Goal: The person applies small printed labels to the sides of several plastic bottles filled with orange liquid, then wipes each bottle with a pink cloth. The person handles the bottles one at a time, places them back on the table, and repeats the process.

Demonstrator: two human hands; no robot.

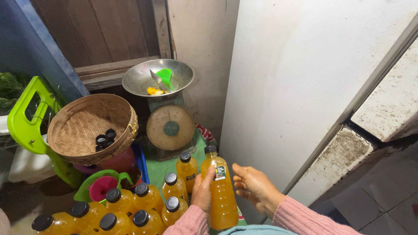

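Note:
My left hand (203,190) grips a plastic bottle (220,194) of orange juice with a black cap, holding it upright by its middle. My right hand (254,186) hovers just to the right of that bottle, palm turned toward it, fingers spread and empty. Both wrists wear pink knitted sleeves. To the left of the held bottle stand several more capped juice bottles (147,200) in a cluster on the floor.
A kitchen scale (170,129) carries a metal bowl (139,78) with a green funnel (165,76). A woven basket (126,114) holds black caps (106,138). A green plastic stool (26,126) and a pink funnel (101,187) sit at left. A white appliance door (305,87) stands at right.

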